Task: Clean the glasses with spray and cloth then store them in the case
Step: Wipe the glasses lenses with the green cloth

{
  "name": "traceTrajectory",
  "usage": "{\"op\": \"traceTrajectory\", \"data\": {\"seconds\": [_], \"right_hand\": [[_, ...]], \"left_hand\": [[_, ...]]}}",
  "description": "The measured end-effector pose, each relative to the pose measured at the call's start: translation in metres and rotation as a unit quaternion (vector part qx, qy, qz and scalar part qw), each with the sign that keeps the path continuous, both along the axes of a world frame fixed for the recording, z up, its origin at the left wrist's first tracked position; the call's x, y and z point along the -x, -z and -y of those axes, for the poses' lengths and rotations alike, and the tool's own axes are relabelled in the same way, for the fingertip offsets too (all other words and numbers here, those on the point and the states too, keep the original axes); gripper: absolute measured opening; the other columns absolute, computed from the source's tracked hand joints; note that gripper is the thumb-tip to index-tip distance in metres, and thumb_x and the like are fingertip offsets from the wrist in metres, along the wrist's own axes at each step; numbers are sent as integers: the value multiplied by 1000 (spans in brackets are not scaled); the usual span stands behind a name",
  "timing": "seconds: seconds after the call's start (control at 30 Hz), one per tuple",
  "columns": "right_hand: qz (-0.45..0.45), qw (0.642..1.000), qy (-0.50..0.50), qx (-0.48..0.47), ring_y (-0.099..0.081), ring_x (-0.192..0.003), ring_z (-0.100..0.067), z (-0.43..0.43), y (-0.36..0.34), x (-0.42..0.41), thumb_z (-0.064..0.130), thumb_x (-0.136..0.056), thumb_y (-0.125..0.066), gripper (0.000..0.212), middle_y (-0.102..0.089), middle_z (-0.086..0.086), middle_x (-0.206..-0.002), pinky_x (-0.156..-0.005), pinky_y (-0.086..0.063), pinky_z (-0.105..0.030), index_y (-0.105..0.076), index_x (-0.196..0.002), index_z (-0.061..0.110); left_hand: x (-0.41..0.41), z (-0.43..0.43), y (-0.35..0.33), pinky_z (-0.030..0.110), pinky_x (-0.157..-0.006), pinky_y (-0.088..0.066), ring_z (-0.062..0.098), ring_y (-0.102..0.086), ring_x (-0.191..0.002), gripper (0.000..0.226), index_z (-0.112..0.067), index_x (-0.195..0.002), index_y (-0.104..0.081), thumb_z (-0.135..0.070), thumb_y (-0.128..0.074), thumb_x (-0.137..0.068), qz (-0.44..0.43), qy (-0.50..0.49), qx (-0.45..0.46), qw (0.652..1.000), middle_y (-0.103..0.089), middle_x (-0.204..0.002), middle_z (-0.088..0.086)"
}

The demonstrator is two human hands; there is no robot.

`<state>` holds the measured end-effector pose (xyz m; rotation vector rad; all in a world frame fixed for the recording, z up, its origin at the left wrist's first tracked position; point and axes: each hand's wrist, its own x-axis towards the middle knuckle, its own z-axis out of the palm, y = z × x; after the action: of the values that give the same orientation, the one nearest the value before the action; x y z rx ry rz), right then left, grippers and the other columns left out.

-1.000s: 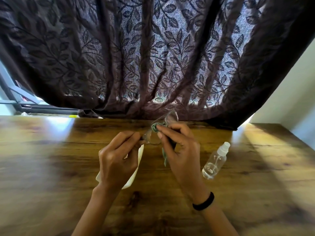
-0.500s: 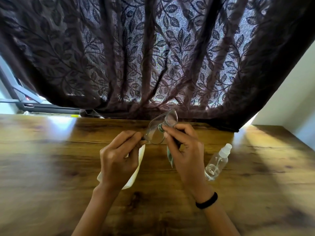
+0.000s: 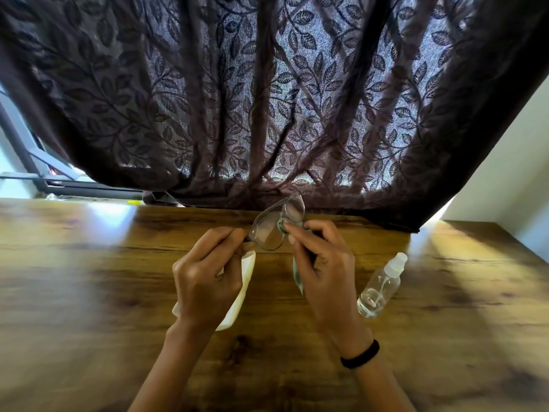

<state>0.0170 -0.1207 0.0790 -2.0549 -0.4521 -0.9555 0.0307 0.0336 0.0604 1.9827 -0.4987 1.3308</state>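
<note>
Clear-framed glasses (image 3: 269, 230) are held up above the wooden table (image 3: 89, 278), in front of the curtain's lower edge. My left hand (image 3: 208, 278) pinches the frame at its left end. My right hand (image 3: 319, 263) pinches a pale green cloth (image 3: 296, 275) against the far lens near the bridge; a strip of the cloth hangs below my palm. A white glasses case (image 3: 245, 281) lies on the table, mostly hidden under my left hand. A clear spray bottle (image 3: 380, 288) with a white cap lies to the right of my right hand.
A dark leaf-patterned curtain (image 3: 267, 99) hangs over the table's far edge. A window frame (image 3: 44, 179) shows at the far left, a white wall (image 3: 505, 173) at the right. A black band (image 3: 361, 354) circles my right wrist.
The cloth in my right hand has shifted from the near lens toward the bridge and far lens, uncovering the near lens. My left hand has kept its hold.
</note>
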Motion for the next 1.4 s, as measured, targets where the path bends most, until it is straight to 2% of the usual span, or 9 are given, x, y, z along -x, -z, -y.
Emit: {"op": "traceTrajectory", "data": {"seconds": [0.17, 0.4, 0.53, 0.63, 0.73, 0.93, 1.1, 1.27, 1.4], "right_hand": [[3, 1000, -29, -2, -57, -80, -19, -12, 17, 12, 11, -88, -53, 27, -57, -7, -96, -59, -52, -33, -63, -113, 12], [24, 999, -34, 19, -57, -81, -17, -25, 7, 15, 18, -91, -49, 27, -57, -7, -100, -64, -51, -27, -64, -113, 12], [32, 999, -15, 42, -55, -89, -16, -20, 3, 9, 17, -91, -48, 29, -57, -5, -102, -69, -51, -29, -62, -116, 14], [49, 998, 7, 32, -54, -92, -15, -12, 3, 2, 11, -88, -51, 28, -55, -2, -102, -71, -52, -28, -63, -113, 12], [50, 998, 19, 16, -53, -92, -9, -1, 5, -6, 7, -87, -56, 25, -50, 5, -103, -73, -47, -18, -64, -110, 11], [48, 997, 29, -53, -54, -80, -3, 22, 1, -25, -2, -85, -58, 28, -54, 1, -95, -64, -48, -13, -61, -111, 9], [18, 999, 43, -24, -52, -81, -5, 31, -1, -35, 0, -85, -59, 25, -54, -1, -92, -68, -46, -11, -64, -109, 7], [18, 999, 26, 20, -56, -84, -18, 20, 5, -28, 2, -86, -58, 24, -59, -5, -93, -68, -47, -22, -65, -108, 8], [22, 998, 28, 55, -54, -86, -18, 17, 11, -26, 1, -85, -58, 26, -60, -7, -93, -73, -44, -20, -66, -109, 8]], "left_hand": [[0, 0, 2, 4, -76, -44, 11, -57, -75, 12, 9, -83, -69, 12, -67, -71, -9, -3, 19, 1000, -68, -77, 17], [4, 7, -3, 12, -70, -48, 10, -57, -74, 17, 8, -84, -69, -2, -56, -82, -13, 27, 24, 999, -67, -78, 15], [6, 8, -5, 7, -74, -45, 7, -56, -77, 21, 8, -84, -69, -7, -55, -84, -10, 39, 30, 999, -66, -79, 13], [5, 8, -4, 5, -75, -44, 2, -54, -78, 17, 8, -84, -69, -4, -58, -82, -5, 44, 47, 998, -61, -82, 4], [3, 7, -3, 2, -75, -43, 0, -53, -77, 15, 8, -83, -69, -1, -57, -81, -6, 43, 56, 997, -58, -84, 1], [1, 7, -2, 0, -76, -41, -2, -51, -80, 15, 8, -84, -69, 0, -57, -79, -12, 42, 50, 998, -57, -86, 1], [2, 8, -1, -1, -76, -40, -4, -51, -83, 16, 8, -83, -69, 0, -56, -78, -11, 45, 56, 997, -57, -87, 1], [0, 10, 2, 0, -74, -41, -4, -52, -79, 17, 9, -83, -68, 14, -65, -67, -18, 50, 69, 996, -58, -85, 2], [1, 9, 2, 0, -73, -42, -4, -52, -79, 21, 9, -83, -68, 17, -64, -65, -27, 51, 66, 996, -58, -85, 1]]}}
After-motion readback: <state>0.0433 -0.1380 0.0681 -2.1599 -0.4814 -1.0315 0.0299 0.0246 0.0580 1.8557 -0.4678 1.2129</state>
